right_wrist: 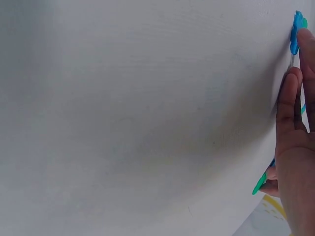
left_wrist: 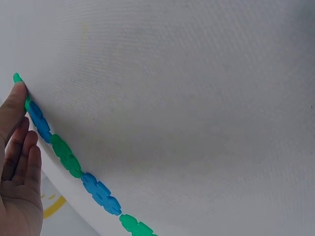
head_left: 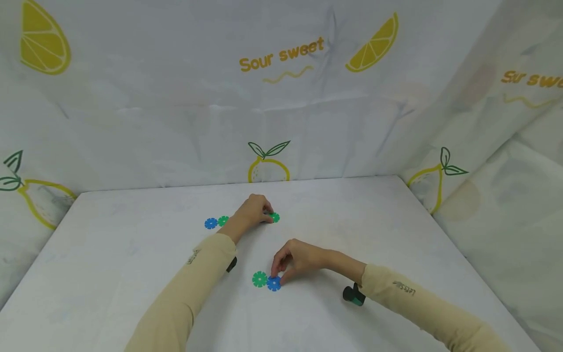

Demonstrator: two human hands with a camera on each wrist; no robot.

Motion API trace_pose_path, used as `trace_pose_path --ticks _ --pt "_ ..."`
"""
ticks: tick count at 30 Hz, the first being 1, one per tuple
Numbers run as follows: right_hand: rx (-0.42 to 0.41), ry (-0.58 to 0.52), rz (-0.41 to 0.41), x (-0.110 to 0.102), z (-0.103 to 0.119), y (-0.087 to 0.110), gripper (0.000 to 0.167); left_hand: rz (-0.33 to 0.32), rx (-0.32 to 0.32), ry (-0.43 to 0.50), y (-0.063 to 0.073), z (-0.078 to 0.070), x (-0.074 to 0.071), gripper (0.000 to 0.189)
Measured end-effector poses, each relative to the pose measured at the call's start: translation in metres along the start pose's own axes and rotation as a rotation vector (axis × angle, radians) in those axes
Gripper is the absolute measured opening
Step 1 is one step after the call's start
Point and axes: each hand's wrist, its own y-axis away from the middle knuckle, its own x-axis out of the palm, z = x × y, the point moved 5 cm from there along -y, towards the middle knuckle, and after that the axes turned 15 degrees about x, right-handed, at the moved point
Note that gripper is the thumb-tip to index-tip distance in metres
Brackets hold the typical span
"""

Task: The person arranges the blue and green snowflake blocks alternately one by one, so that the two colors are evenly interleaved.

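Observation:
Notched plastic snowflake discs lie flat on the table in two groups. The far row alternates blue and green, with a blue disc (head_left: 211, 223) at its left end and a green disc (head_left: 275, 217) at its right. My left hand (head_left: 252, 211) covers the row's middle in the head view and pinches that right-end green disc by its edge. More of the row, including a blue disc (left_wrist: 101, 194), shows in the left wrist view. Nearer me, my right hand (head_left: 303, 256) pinches a blue disc (head_left: 274, 283) between thumb and fingers. A green disc (head_left: 260, 279) adjoins it on the left.
The white cloth-covered table (head_left: 132, 274) meets a lemon-printed curtain (head_left: 176, 122) at the back. Another curtain side hangs at the right. A small dark wrist device (head_left: 354, 295) sits under the right forearm.

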Motion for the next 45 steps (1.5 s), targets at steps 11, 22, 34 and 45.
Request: trace_pose_path --ticks 11,22,34,45 --pt "-0.016 0.067 -0.024 0.003 0.001 0.003 0.025 0.000 0.002 0.014 -0.001 0.003 0.001 0.020" --pt "-0.032 0.071 -0.023 0.006 -0.002 0.005 0.027 -0.005 0.023 0.048 -0.001 0.003 0.002 0.020" --pt "-0.113 0.121 -0.053 0.010 0.001 0.010 0.029 -0.006 0.011 0.059 0.001 0.004 0.000 0.020" --pt "-0.121 0.206 -0.027 0.010 0.004 0.009 0.026 -0.006 0.003 0.069 0.001 0.003 0.001 0.021"
